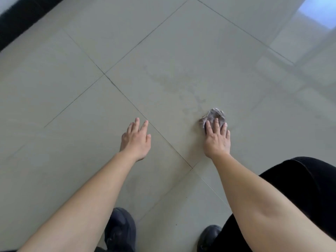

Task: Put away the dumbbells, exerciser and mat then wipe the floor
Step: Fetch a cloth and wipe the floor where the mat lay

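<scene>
A crumpled grey cloth (214, 115) lies on the pale tiled floor (163, 51). My right hand (217, 138) presses it flat against the tile with straight fingers, the cloth bunching out beyond the fingertips. A faint damp smear (181, 91) marks the tile just beyond and left of the cloth. My left hand (136, 139) is stretched out over the floor with its fingers spread and holds nothing. No dumbbells, exerciser or mat are in view.
My two dark shoes (120, 231) stand at the bottom edge, and a black-clad knee (300, 188) rises at the lower right. A black strip (23, 17) runs along the floor's upper left corner. Window light reflects on the tiles (318, 13) at the upper right.
</scene>
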Available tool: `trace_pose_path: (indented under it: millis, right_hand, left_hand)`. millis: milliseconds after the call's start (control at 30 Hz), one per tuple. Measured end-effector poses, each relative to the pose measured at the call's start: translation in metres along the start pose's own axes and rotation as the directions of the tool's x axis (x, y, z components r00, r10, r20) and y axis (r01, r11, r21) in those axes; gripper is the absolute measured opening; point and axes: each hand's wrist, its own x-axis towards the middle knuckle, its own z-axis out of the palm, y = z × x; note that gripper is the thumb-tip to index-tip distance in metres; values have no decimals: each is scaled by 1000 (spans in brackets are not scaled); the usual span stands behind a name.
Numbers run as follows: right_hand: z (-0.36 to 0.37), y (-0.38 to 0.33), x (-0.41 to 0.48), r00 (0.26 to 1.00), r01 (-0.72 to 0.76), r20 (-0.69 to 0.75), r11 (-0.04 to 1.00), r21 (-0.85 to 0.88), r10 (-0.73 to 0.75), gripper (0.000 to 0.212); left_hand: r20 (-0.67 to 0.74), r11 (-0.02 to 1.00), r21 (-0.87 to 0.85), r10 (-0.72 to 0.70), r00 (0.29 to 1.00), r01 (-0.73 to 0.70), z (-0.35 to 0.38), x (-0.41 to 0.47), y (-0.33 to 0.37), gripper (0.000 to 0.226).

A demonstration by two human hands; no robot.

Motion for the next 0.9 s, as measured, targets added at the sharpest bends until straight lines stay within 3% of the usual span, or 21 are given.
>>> trace_pose_path:
  millis: [100,167,200,267,333,400,467,500,567,633,700,767,833,900]
  right_hand:
    - [4,33,6,985,-173,-7,982,69,174,80]
    - [11,32,-7,983,-185,21,981,65,184,77]
    - [20,23,-18,992,-127,20,991,36,126,77]
    - [42,-4,-47,991,133,1,991,-33,-133,73]
    - [66,-33,-70,913,407,43,911,-72,-405,70]
    - [73,-47,-71,804,593,161,790,-156,-572,68]
    - [63,-41,-50,714,700,206,688,-194,-669,65]
    - [54,-31,-35,712,701,174,682,-206,-680,63]
    - [33,-4,-5,825,561,61,800,-214,-563,57]
    - [7,29,28,957,264,-93,959,-103,-273,55]
    - [-15,54,53,988,-33,-149,997,71,43,54]
    - [-22,58,75,960,-214,-147,963,166,239,56]
    - [-15,30,82,940,-267,-171,948,173,296,62]
    - [6,-14,66,963,-147,-206,979,144,175,70]
  left_hand:
    - [21,997,35,67,998,-68,13,26,13,58]
    - [47,993,69,87,995,-90,24,39,14,58]
    - [57,993,75,83,995,-87,29,45,14,58]
    - [62,996,73,54,997,-58,36,57,10,58]
    - [51,998,60,12,999,-15,39,67,6,58]
    - [36,999,50,-9,999,7,41,77,2,57]
    - [24,999,41,-16,1000,15,42,85,-1,57]
    - [26,999,33,-27,999,26,43,88,-1,57]
    - [50,998,-10,-64,997,64,44,93,-1,57]
    - [67,994,-54,-90,994,93,46,97,-1,58]
    - [53,997,-34,-65,996,67,50,98,-5,61]
    - [19,1000,8,-9,1000,9,53,97,-15,63]
    - [-17,999,23,39,999,-39,51,99,-25,62]
    - [-26,998,-2,56,998,-56,46,102,-31,60]
